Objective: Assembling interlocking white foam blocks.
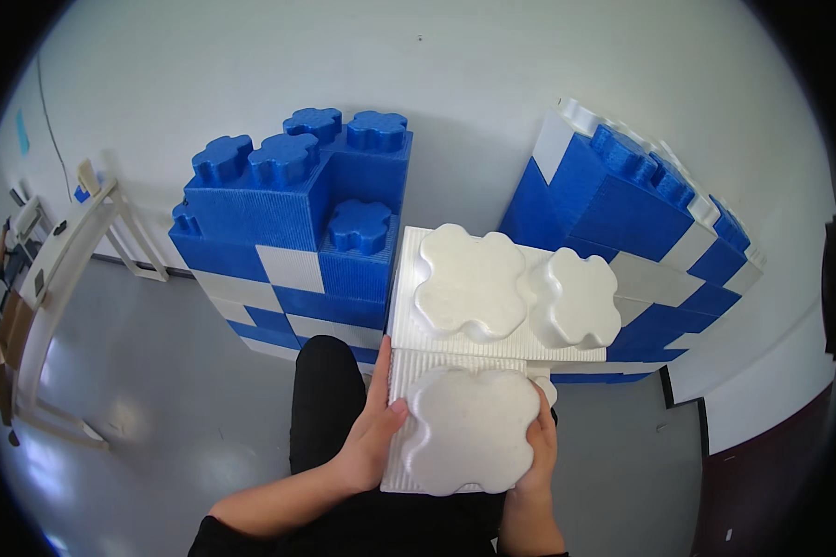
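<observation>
Both hands grip a large white building block [474, 432] with a clover-shaped stud on top, in front of my lap. My left hand [372, 441] presses along its left side, thumb on the ribbed top near the stud. On its right side, my right hand [540, 446] has fingers bent against the stud's edge; part of this hand is hidden. Directly beyond lies another white block [404, 316] with two clover studs, its edge against the held one. Whether the two are joined I cannot tell.
A blue-and-white block stack [241, 213] rises at the left, and a second stack [622, 218] at the right, both near the pale wall [483, 65]. A white table [79, 232] stands far left on the grey floor [186, 390]. My black-clad knee [325, 390] is beside the left stack.
</observation>
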`<act>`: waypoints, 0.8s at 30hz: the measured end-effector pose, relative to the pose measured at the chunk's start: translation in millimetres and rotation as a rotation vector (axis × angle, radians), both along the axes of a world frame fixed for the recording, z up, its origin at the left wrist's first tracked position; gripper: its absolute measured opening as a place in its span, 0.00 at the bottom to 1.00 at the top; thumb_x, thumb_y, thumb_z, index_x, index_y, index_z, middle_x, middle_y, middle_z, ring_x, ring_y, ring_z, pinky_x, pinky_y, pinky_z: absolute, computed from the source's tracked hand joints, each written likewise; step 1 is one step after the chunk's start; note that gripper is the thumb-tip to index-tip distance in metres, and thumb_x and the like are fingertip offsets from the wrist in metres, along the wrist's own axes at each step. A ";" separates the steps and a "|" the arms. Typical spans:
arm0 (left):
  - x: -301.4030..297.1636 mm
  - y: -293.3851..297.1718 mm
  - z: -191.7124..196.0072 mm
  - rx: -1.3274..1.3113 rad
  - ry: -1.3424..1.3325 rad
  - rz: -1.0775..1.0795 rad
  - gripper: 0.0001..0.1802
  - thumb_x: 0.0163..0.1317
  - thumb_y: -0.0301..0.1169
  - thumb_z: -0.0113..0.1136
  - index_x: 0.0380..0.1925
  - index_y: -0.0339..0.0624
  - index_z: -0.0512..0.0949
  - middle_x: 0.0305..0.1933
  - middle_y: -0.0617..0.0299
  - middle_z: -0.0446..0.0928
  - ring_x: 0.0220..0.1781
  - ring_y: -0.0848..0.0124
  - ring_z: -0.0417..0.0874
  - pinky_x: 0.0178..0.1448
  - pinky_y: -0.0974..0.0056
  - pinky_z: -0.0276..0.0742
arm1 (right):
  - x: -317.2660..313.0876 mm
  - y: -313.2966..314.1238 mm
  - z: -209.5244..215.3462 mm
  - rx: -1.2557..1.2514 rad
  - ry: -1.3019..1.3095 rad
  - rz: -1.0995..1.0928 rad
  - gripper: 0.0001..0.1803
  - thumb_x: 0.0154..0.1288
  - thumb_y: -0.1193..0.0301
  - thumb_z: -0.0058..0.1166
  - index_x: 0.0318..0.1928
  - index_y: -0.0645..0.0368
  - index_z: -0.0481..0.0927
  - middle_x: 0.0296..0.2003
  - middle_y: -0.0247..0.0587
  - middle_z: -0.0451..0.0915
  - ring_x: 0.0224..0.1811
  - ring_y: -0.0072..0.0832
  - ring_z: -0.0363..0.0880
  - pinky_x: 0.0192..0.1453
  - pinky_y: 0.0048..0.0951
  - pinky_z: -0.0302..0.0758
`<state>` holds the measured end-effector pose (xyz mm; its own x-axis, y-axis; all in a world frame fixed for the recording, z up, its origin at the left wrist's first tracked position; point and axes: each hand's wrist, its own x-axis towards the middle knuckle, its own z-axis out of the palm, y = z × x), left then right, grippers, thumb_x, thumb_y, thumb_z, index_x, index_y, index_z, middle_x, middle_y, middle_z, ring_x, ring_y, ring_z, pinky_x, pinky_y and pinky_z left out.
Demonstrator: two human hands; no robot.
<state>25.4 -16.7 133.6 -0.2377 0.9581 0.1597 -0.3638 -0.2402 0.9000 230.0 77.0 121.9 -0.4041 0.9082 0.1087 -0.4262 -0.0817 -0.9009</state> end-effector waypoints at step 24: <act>-3.5 -5.7 -12.0 -0.083 0.013 0.002 0.58 0.76 0.59 0.52 0.87 0.45 0.27 0.92 0.51 0.36 0.91 0.56 0.44 0.90 0.49 0.42 | 6.5 -1.9 -4.4 0.003 -0.064 0.130 0.33 0.85 0.68 0.45 0.81 0.75 0.58 0.71 0.54 0.77 0.72 0.34 0.77 0.78 0.35 0.70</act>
<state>21.9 -22.4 121.6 -0.2380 0.9677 0.0829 -0.3515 -0.1654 0.9215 236.5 75.1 117.5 -0.5247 0.8473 0.0817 -0.3541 -0.1300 -0.9261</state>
